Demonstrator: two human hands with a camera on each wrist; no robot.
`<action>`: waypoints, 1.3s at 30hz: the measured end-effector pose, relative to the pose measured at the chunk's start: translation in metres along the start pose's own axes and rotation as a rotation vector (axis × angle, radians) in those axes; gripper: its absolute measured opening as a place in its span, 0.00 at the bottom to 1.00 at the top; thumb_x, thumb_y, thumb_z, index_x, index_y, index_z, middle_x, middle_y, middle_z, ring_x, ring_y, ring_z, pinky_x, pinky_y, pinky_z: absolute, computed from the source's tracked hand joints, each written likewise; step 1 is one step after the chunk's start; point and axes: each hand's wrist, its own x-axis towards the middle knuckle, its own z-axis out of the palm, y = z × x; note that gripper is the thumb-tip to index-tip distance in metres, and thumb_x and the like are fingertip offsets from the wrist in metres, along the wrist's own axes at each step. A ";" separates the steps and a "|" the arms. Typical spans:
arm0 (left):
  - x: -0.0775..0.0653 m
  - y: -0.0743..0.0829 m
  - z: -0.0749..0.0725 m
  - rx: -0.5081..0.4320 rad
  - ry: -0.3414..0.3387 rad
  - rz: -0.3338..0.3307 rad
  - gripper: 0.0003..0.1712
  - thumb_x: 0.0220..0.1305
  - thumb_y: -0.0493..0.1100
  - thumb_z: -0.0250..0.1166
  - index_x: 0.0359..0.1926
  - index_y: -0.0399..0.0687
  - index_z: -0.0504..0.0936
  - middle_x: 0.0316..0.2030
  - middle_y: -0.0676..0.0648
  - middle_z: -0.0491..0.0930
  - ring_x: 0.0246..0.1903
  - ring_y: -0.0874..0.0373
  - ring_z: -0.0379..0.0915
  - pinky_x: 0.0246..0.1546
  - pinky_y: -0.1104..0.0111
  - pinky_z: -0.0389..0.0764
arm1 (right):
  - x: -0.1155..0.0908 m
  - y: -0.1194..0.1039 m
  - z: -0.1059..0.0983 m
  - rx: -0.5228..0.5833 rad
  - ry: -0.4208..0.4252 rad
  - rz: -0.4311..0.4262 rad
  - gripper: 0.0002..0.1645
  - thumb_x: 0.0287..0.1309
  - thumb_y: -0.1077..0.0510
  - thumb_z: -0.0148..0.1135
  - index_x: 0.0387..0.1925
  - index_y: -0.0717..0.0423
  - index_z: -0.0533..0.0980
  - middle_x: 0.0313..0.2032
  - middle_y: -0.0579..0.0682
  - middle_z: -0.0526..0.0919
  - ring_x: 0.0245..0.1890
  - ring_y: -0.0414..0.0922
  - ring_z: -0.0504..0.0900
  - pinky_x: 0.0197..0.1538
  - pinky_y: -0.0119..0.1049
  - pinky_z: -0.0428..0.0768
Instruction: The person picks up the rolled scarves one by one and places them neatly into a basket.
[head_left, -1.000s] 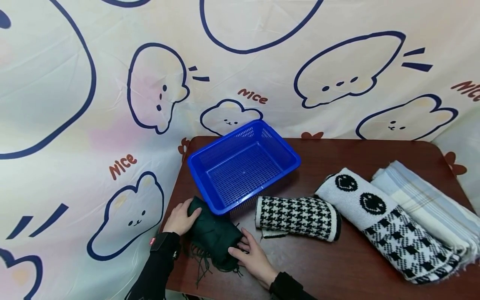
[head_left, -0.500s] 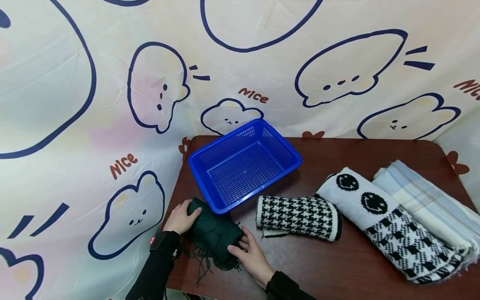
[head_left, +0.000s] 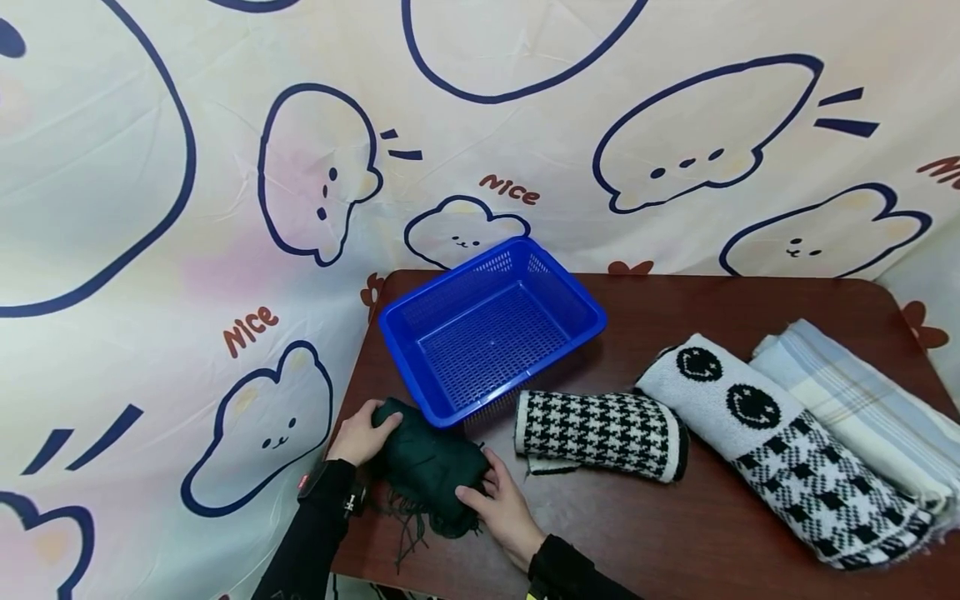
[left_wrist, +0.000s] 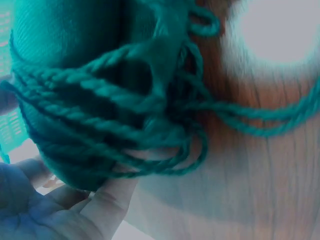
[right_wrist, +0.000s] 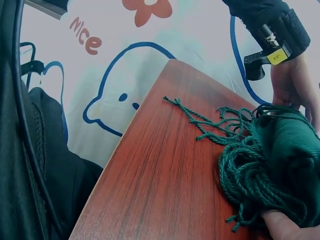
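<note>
A dark green scarf [head_left: 432, 462], bundled into a roll with twisted fringe, lies on the table below the blue basket [head_left: 491, 342]. My left hand [head_left: 362, 437] grips its left end, thumb on top. At the other end my right hand [head_left: 506, 510] holds the roll between thumb and fingers; part of those fingers is hidden behind the cloth. Loose fringe cords [right_wrist: 200, 120] trail toward the table's near edge. Close up in the left wrist view, fringe strands [left_wrist: 110, 95] cross the scarf roll, with a hand around its lower end.
Right of my hands lies a rolled black-and-white houndstooth scarf [head_left: 600, 435]. Beyond it are a smiley-patterned folded scarf [head_left: 780, 450] and a pale blue and cream folded scarf [head_left: 847, 400]. Patterned cloth [head_left: 465, 133] hangs behind the brown table [head_left: 675, 533].
Both hands keep their hold on the green scarf and have barely moved. The view has shifted slightly; the basket and other scarves lie as before.
</note>
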 end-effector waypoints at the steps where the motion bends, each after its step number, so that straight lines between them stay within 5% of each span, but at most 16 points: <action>1: 0.000 -0.001 0.000 -0.011 -0.002 -0.009 0.35 0.68 0.62 0.55 0.66 0.44 0.67 0.61 0.33 0.70 0.59 0.36 0.68 0.57 0.46 0.69 | 0.001 0.000 0.000 0.005 0.000 0.000 0.55 0.64 0.49 0.61 0.76 0.53 0.36 0.70 0.72 0.48 0.69 0.67 0.52 0.60 0.56 0.71; 20: -0.006 -0.008 0.001 -0.168 -0.043 -0.072 0.28 0.72 0.56 0.52 0.66 0.47 0.67 0.66 0.36 0.65 0.64 0.37 0.62 0.61 0.44 0.65 | 0.005 0.002 0.005 0.034 0.024 -0.011 0.53 0.64 0.47 0.61 0.76 0.50 0.39 0.71 0.71 0.45 0.71 0.68 0.47 0.62 0.55 0.69; 30: -0.012 -0.007 -0.005 -0.392 -0.111 -0.115 0.25 0.74 0.50 0.50 0.66 0.46 0.68 0.68 0.37 0.62 0.66 0.40 0.57 0.64 0.43 0.61 | 0.006 0.006 0.005 0.128 0.002 -0.014 0.52 0.65 0.50 0.60 0.77 0.51 0.38 0.72 0.70 0.43 0.71 0.64 0.50 0.62 0.52 0.71; 39: -0.018 -0.007 -0.005 -0.518 -0.122 -0.163 0.24 0.74 0.49 0.51 0.66 0.45 0.68 0.65 0.38 0.65 0.52 0.48 0.65 0.47 0.62 0.70 | 0.005 0.006 0.001 0.172 0.002 -0.014 0.50 0.65 0.50 0.60 0.77 0.49 0.42 0.72 0.70 0.47 0.69 0.63 0.57 0.61 0.52 0.73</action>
